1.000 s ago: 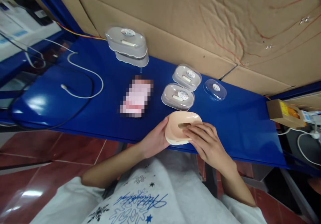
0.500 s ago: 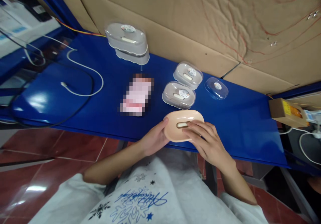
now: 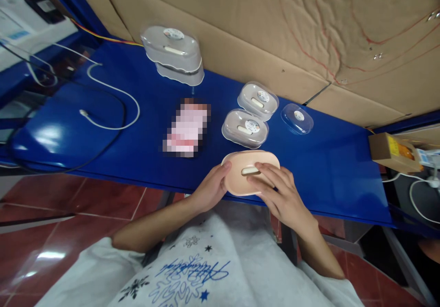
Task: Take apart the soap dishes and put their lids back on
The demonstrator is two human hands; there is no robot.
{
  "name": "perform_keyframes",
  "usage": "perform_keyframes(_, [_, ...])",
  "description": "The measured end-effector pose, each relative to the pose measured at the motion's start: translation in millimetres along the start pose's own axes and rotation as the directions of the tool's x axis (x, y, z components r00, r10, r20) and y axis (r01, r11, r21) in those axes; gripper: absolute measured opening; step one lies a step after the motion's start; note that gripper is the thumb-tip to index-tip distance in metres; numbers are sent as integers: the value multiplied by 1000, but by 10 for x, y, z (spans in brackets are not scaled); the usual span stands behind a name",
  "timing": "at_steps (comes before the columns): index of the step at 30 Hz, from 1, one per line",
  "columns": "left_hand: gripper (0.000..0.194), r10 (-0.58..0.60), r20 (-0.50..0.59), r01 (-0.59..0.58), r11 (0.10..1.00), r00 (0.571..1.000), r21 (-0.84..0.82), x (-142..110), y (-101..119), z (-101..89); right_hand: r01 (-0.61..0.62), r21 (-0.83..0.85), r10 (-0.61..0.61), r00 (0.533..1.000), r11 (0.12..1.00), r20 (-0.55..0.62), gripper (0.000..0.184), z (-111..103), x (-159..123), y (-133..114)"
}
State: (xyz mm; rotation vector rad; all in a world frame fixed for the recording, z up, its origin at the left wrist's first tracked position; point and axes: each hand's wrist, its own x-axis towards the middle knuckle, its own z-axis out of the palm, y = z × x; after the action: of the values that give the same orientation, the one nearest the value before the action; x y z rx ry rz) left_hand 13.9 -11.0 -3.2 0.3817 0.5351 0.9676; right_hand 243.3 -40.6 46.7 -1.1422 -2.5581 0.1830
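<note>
Just above the table's front edge is a peach oval plastic dish (image 3: 235, 182), with a slot in its middle and a small white piece (image 3: 249, 171) in that slot. My left hand (image 3: 212, 185) is closed on the dish's left end, its thumb on the top surface. My right hand (image 3: 282, 192) grips the right side, with fingertips resting at the white piece and the slot's edge. Beyond the dish stand two grey oval dishes under clear covers, a nearer one (image 3: 237, 130) and a farther one (image 3: 250, 100). To their right lies a loose clear cover (image 3: 297, 119).
The blue table (image 3: 330, 169) holds a stack of grey covered dishes (image 3: 172, 52) at the back left and a pixelated flat item (image 3: 187, 128). A white cable (image 3: 137, 110) curls on the left. Cardboard (image 3: 220, 27) lines the back; a small carton (image 3: 392, 153) stands right.
The view has shifted slightly. Both hands keep hold of the peach dish, and my right fingertips have moved slightly left over the slot.
</note>
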Motion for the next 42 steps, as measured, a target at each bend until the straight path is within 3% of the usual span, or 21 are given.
perform_keyframes(5, [56,55,35,-59,994,998,97,-9,31,65,40,-89,-42,999,995,-23,50,58,-42,-7])
perform_keyframes(12, [63,50,44,-57,983,998,177,-30,-18,-11,75,-72,-78,996,995,-41,56,101,-71,29])
perform_keyframes(16, [63,13,35,-18,992,999,125,-13,23,22,-16,-6,15,998,1000,-63,88,183,-96,71])
perform_keyframes(19, [63,1,43,-3,998,999,67,-16,49,30,-123,283,174,971,951,-164,113,212,-76,63])
perform_keyframes(22, [69,13,103,-19,998,995,58,-49,19,-37,-246,564,359,928,789,-98,96,187,-31,8])
perform_keyframes(25, [73,39,176,-63,989,984,131,-107,-24,-118,-370,622,506,861,690,-49,66,171,-5,-44])
perform_keyframes(28, [72,101,242,-150,969,965,197,-164,-8,-114,-391,568,568,806,724,-169,57,208,-20,-67])
perform_keyframes(31, [67,193,240,-245,946,951,213,-200,40,-41,-390,468,548,794,793,-265,56,238,-44,-75])
perform_keyframes(37, [53,254,215,-312,899,943,308,-228,-14,-42,-391,446,525,820,805,-228,57,203,-41,-69])
perform_keyframes(42, [56,232,159,-270,918,960,290,-214,-108,-147,-430,403,556,782,808,-282,57,277,-54,-95])
